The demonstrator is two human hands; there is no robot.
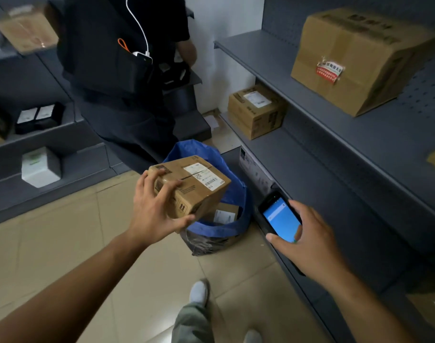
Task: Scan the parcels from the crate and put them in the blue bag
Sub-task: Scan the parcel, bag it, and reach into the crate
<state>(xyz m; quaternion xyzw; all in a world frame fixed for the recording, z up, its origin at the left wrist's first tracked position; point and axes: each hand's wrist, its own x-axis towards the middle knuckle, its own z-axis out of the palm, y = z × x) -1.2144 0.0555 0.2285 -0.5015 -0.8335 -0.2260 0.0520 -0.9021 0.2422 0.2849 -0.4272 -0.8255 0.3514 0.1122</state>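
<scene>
One parcel (191, 186) sits gripped in your left hand (154, 209) just above the open bag (221, 230), long axis running away rightward, while your right hand (308, 233) holds the scanner (280, 217) beside it.

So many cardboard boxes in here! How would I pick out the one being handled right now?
Find the blue bag standing on the tiled floor between the grey shelves. Just above its open mouth, the left hand grips a small brown parcel. Unlike the boxes resting on shelves, it is held in the air, tilted, its white barcode label facing up.
</scene>
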